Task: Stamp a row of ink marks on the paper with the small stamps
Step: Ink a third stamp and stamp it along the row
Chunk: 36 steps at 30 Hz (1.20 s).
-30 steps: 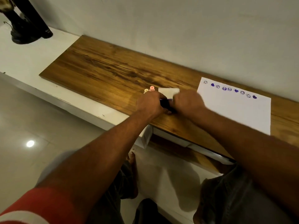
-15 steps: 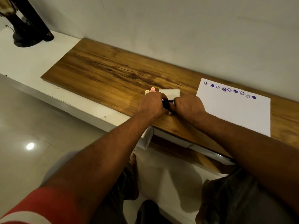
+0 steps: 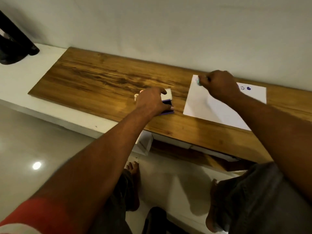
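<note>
Right hand [image 3: 219, 85] covers most of the stamped row [image 3: 245, 88] on the paper [image 3: 207, 105]; stamp [image 3: 198, 81] blurred, barely showing.

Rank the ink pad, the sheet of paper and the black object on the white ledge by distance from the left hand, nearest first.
From the left hand:
1. Ink pad, under the hand, touching it.
2. Sheet of paper, to its right on the wood.
3. Black object, far left on the white ledge.

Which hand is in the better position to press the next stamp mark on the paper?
The right hand. It is over the top left corner of the paper with a small stamp in its fingers. The left hand rests on the ink pad, away from the sheet.
</note>
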Tool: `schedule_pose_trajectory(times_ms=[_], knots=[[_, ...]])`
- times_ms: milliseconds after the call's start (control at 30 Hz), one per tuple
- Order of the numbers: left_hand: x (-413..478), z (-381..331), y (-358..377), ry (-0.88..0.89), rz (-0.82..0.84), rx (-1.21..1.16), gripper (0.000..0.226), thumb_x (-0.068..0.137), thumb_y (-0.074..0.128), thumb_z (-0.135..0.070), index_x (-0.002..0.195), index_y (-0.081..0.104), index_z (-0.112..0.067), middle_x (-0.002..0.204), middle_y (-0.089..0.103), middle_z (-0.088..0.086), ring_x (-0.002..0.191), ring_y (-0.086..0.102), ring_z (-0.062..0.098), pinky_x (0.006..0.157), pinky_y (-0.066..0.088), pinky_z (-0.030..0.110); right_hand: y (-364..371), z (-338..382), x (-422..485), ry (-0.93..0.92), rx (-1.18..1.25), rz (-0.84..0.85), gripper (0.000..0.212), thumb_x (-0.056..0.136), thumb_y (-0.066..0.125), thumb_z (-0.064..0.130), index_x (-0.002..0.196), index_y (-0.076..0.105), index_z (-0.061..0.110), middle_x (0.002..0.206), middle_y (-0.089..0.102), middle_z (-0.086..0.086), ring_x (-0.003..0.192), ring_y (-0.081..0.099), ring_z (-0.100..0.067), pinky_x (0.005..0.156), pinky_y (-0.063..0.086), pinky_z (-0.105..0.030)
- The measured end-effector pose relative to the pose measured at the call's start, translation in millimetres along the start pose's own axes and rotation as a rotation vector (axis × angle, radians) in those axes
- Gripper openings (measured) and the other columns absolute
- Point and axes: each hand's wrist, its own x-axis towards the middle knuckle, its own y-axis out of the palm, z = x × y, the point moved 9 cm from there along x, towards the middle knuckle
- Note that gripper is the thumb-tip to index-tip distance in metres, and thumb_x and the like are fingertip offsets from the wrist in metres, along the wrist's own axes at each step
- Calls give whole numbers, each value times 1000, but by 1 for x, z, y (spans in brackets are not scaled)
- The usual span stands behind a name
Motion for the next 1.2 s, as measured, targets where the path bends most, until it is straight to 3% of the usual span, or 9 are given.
schedule_pose_trajectory(times_ms=[200,267,367,467,567,700,767,900,1200], knots=[[20,-99,18,182,-98,-156,73,75,76,-75,134,65,-34,101,72,-11,105,68,14,77,49,29,-40,-126,-6,276,69,-102,57,95,47,51,64,61,5,62,55,-17,71,53,-40,65,35,-35],[26,-144,34,269,-90,-208,72,77,73,-76,134,65,-34,78,59,-18,102,66,12,74,43,28,-46,-166,-15,380,126,-125,56,96,47,51,70,65,5,67,56,-20,76,55,-41,68,36,-34],[30,-207,60,383,-99,-231,70,78,70,-77,132,65,-34,66,48,-22,98,67,11,70,38,27,-43,-203,-26,471,227,-142,54,100,48,48,85,75,4,85,68,-24,89,63,-39,77,44,-36],[34,-249,89,457,-126,-214,62,83,65,-77,129,67,-36,70,55,-18,94,68,13,67,39,28,-33,-222,-30,500,359,-138,52,102,48,44,95,77,2,94,73,-22,94,67,-35,85,49,-37],[42,-263,107,479,-176,-230,57,87,65,-73,126,71,-32,84,73,-10,92,70,16,67,37,27,-24,-232,-29,516,413,-155,45,103,49,42,80,72,10,83,71,-12,85,64,-28,74,43,-31],[53,-258,128,456,-171,-241,58,87,64,-74,129,72,-34,82,75,-9,92,70,13,68,39,26,-23,-239,-23,540,413,-171,53,103,49,43,56,54,19,66,60,-9,68,53,-23,64,35,-29],[55,-255,137,463,-174,-212,61,86,63,-77,129,72,-35,84,76,-7,92,71,13,68,39,25,-21,-242,-20,539,411,-159,56,101,50,42,52,50,15,64,58,-14,62,49,-23,62,35,-33],[52,-256,137,481,-224,-178,65,82,64,-81,125,75,-33,98,78,-7,94,71,13,71,38,23,-16,-243,-13,507,357,-125,50,100,53,41,57,57,17,53,51,-1,53,46,-14,53,34,-29],[55,-254,144,497,-224,-150,68,85,60,-80,134,70,-33,113,77,-6,107,70,16,84,50,31,-30,-248,-13,523,43,-160,49,98,53,42,64,58,7,62,53,-15,66,54,-35,62,32,-32]])
